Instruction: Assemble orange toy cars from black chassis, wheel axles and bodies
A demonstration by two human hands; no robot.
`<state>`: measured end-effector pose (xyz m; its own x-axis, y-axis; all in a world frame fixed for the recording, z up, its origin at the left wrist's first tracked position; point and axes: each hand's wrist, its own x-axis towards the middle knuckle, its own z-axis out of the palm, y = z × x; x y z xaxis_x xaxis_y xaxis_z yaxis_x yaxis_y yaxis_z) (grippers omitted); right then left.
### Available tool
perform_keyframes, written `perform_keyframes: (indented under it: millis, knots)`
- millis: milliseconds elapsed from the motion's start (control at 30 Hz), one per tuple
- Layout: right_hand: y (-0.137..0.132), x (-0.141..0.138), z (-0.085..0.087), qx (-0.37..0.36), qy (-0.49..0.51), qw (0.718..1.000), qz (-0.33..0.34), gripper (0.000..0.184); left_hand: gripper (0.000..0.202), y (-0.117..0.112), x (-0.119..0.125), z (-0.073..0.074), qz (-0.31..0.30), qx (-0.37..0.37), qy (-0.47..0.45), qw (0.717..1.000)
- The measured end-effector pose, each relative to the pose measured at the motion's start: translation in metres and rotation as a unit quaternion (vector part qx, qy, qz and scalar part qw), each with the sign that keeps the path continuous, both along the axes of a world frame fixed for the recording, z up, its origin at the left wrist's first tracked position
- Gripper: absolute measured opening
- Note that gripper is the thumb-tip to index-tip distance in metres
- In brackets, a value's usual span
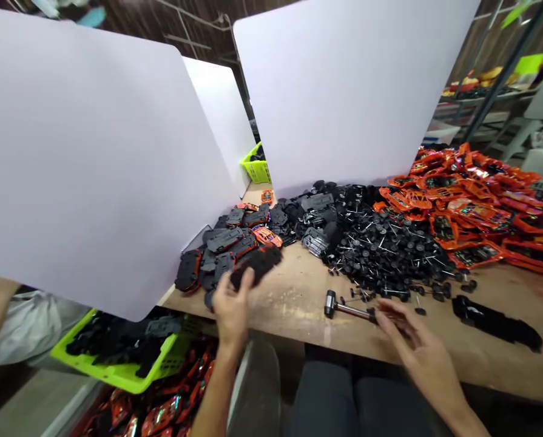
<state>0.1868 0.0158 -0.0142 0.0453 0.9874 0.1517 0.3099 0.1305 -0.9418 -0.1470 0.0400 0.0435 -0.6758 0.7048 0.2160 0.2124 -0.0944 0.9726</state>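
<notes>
Black chassis (pixel 225 243) lay left of the wheel pile (pixel 384 255), orange shells (pixel 475 206) right of it (plenty left in each). The left hand (pixel 232 309) gripped a dark piece (pixel 257 265); the open right hand (pixel 403 331) sat just beside a mallet (pixel 344 308).

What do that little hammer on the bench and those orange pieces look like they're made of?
The hammer seems to have a steel handle, going by its bright metallic shine, and a dark, dull head that may be rubber or plastic. The orange shells look like glossy moulded plastic: thin, shaped pieces with a shiny surface.
</notes>
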Motion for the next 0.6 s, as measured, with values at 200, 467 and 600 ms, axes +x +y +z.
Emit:
perform_keyframes:
  millis: [200,467,600]
  knots:
    - [0.006,0.022,0.009,0.101,-0.145,0.984,-0.019,0.027,0.040,0.085,-0.119,0.048,0.260,-0.083,0.228,0.934]
    - [0.050,-0.006,0.011,0.247,-0.386,0.881,0.115,0.029,0.024,0.081,0.005,-0.009,-0.136,-0.015,0.262,0.955]
    - [0.072,-0.022,0.013,0.251,-0.500,0.812,0.166,0.027,0.035,0.090,0.073,-0.038,-0.230,-0.043,0.219,0.947]
